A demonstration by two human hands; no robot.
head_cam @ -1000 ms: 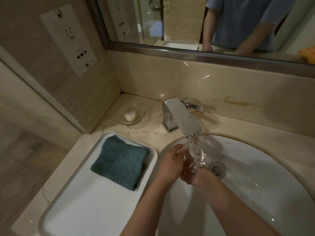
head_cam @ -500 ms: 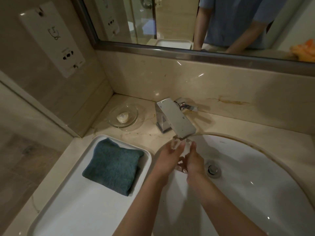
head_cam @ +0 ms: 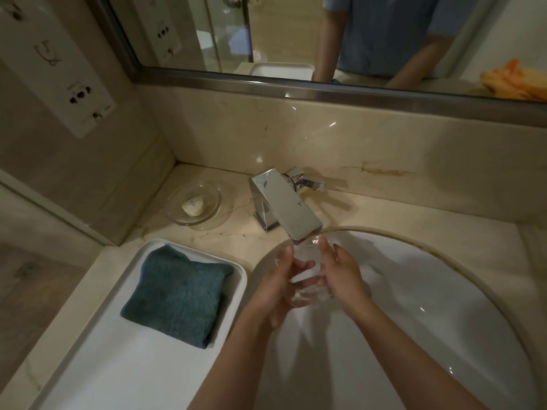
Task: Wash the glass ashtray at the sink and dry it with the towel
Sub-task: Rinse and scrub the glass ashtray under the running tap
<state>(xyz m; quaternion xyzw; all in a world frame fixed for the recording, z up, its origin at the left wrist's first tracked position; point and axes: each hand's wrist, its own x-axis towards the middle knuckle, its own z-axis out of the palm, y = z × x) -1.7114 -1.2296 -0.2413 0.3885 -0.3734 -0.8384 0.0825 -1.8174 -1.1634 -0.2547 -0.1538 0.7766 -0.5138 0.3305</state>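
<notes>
Both hands meet over the sink (head_cam: 444, 306), a little below the middle of the picture. The left hand (head_cam: 275, 294) comes from 6 o'clock, and its fingers curl around the left side of the ashtray (head_cam: 306, 279). The right hand (head_cam: 340, 272) comes from 5 o'clock and grips the right side of it, with the fingers pointing up to 12 o'clock. The ashtray is clear glass and stands between the two palms; it is blurred, so its exact tilt cannot be told. Its top edge is directly under the mouth of the tap (head_cam: 285, 207).

At 8 o'clock from the hands, a white tray (head_cam: 124, 371) lies on the counter (head_cam: 384, 214), just beside the rim of the sink. A folded blue-green towel (head_cam: 177, 294) rests in the far part of this tray.

At 12 o'clock from the hands stands the chrome tap, and its handle points to 3 o'clock. At 10 o'clock, in the corner of the counter, there is a glass dish (head_cam: 195, 204) with a small soap (head_cam: 192, 205) inside.

Farther, at 12 o'clock, a mirror (head_cam: 281, 34) hangs above the marble wall. It shows a person in a blue shirt and an orange cloth (head_cam: 515, 79) at the right edge. At 10 o'clock, a white socket panel (head_cam: 59, 69) is fixed on the side wall.
</notes>
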